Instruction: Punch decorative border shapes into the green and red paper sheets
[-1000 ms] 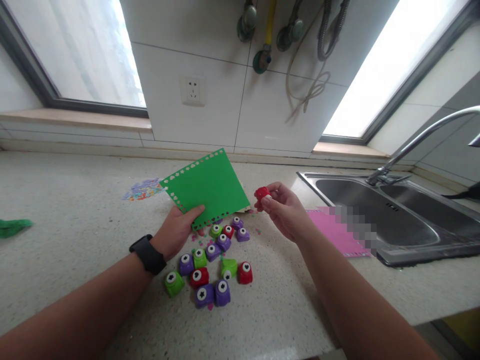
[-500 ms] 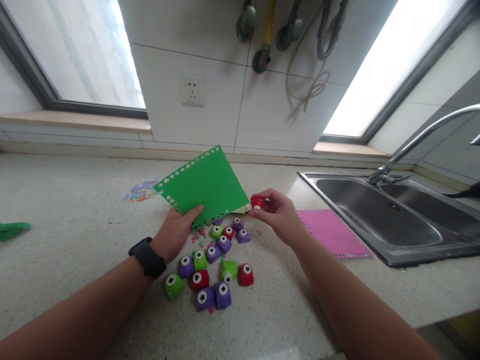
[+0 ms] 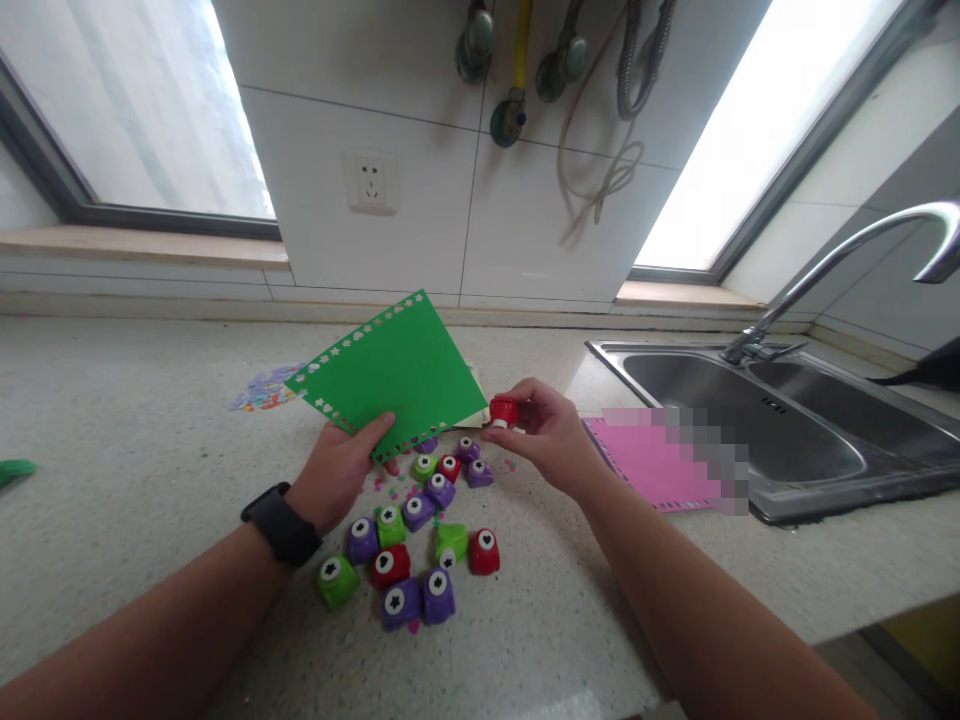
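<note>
My left hand point(image 3: 346, 462) pinches the lower left edge of a green paper sheet point(image 3: 397, 370), thumb on top, holding it tilted above the counter. Small cut-out shapes such as stars and hearts run along its far, left and near edges. At the sheet's right corner, my right hand point(image 3: 546, 430) grips a red craft punch point(image 3: 503, 412) between thumb and fingers. Whether the paper's corner sits inside the punch I cannot tell. Below the sheet stand several more punches: purple point(image 3: 439, 595), lime green point(image 3: 337, 581) and red point(image 3: 485, 551), with white round tops.
A pink sheet with punched edges point(image 3: 652, 465) lies right of my right arm, beside the steel sink point(image 3: 675, 385) and its tap point(image 3: 825, 270). Colourful paper bits point(image 3: 266, 388) are heaped behind the green sheet. A green item point(image 3: 15, 470) lies far left.
The whole view has shifted slightly, so everything appears a little further left. Both hands keep their holds on the green sheet and the red punch, and the punch has turned slightly.
</note>
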Available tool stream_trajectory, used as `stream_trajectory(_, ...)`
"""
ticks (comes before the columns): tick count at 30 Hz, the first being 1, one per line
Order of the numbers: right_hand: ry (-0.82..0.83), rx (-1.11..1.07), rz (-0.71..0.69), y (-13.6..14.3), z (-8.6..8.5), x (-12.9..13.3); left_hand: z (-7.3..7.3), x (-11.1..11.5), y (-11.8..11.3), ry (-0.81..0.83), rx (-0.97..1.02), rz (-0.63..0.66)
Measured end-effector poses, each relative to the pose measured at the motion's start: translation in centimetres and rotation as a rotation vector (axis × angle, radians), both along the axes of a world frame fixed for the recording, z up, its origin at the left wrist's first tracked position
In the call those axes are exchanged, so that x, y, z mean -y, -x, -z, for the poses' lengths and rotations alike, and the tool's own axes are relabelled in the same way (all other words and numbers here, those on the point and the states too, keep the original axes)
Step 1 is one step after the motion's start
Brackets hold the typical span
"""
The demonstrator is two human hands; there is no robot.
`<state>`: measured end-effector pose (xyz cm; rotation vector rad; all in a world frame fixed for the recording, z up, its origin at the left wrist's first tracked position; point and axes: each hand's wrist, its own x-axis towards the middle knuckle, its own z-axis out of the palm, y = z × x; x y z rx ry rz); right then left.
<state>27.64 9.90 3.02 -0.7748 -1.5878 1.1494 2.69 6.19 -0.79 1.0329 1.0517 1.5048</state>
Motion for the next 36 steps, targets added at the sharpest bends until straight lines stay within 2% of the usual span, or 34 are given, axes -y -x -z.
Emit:
stream_trajectory(17,0.073,0.029,0.01,0.2,0.1,0.1,-0.2,0.1,-0.1,-0.018,0.013,-0.024)
stream_trajectory(23,0.13,-0.009,-0.035,0.3,0.3,0.0,0.0,0.0,0.0,-0.023,-0.007,-0.02)
stream_trajectory(31,0.17,-0.059,-0.075,0.5,0.3,0.2,-0.3,0.3,0.0,-0.022,-0.141,-0.054)
stream_trajectory(36,0.177,-0.053,-0.08,0.6,0.5,0.1,-1.0,0.7,0.2,0.003,-0.298,-0.013)
